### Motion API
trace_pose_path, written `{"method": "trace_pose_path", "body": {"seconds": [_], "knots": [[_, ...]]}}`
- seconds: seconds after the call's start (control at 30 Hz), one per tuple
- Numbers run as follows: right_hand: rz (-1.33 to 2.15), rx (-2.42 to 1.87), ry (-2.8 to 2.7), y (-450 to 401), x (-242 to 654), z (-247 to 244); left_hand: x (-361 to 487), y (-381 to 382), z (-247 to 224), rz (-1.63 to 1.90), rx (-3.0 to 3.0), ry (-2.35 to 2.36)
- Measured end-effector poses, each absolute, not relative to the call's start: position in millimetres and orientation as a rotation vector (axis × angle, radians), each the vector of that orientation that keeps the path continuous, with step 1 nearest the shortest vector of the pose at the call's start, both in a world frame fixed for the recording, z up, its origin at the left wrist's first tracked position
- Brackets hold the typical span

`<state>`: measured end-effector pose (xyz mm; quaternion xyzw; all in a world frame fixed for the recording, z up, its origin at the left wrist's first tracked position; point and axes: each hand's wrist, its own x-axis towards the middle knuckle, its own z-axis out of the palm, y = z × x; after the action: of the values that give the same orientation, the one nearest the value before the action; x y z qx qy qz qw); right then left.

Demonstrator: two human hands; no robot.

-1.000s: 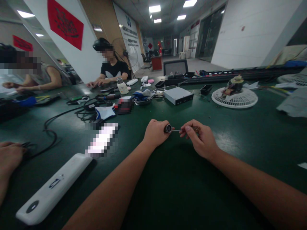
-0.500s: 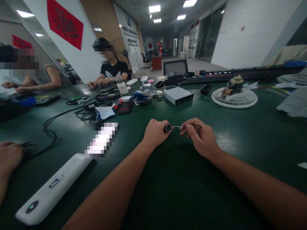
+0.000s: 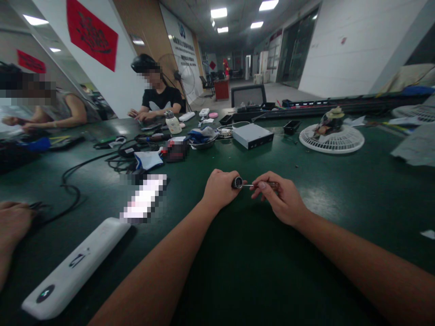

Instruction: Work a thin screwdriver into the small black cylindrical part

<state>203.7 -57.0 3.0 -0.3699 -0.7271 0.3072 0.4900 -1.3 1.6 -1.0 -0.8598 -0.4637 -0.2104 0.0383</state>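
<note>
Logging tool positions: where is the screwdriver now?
Head view, right of centre: the screwdriver is in the right hand, pointing toward the left hand.

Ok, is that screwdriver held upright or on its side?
On its side: the screwdriver points across from the right hand toward the dark round part in the left hand.

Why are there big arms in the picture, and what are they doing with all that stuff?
There's no robot here! Those are a person's arms, seen by a camera worn on their head. The left hand holds a small, dark, round thing. The right hand holds what looks like a screwdriver, pointing at it. On the green table lie a long white gadget, a flat box, a bottle and a round white grille. Other people sit nearby.
</note>
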Motion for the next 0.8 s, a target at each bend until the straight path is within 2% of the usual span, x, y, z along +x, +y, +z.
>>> {"method": "trace_pose_path", "body": {"seconds": [0.13,0.3,0.47,0.63,0.8], "knots": [[0.665,-0.966,-1.693,-56.5,203.5,4.0,-1.0,2.2,-1.4,-0.641,-2.633,-1.438],[0.77,-0.899,-1.754,-56.8,202.8,3.7,-1.9,2.6,-1.8,-0.633,-2.644,-1.443],[0.677,-0.961,-1.708,-56.7,203.2,2.6,-1.7,2.8,-2.7,-0.637,-2.627,-1.443],[0.754,-0.904,-1.769,-56.4,204.3,4.3,-1.2,2.2,-2.0,-0.636,-2.627,-1.418],[0.614,-0.991,-1.814,-59.6,204.3,8.1,-1.4,1.6,1.5,-0.607,-2.626,-1.436]]}}
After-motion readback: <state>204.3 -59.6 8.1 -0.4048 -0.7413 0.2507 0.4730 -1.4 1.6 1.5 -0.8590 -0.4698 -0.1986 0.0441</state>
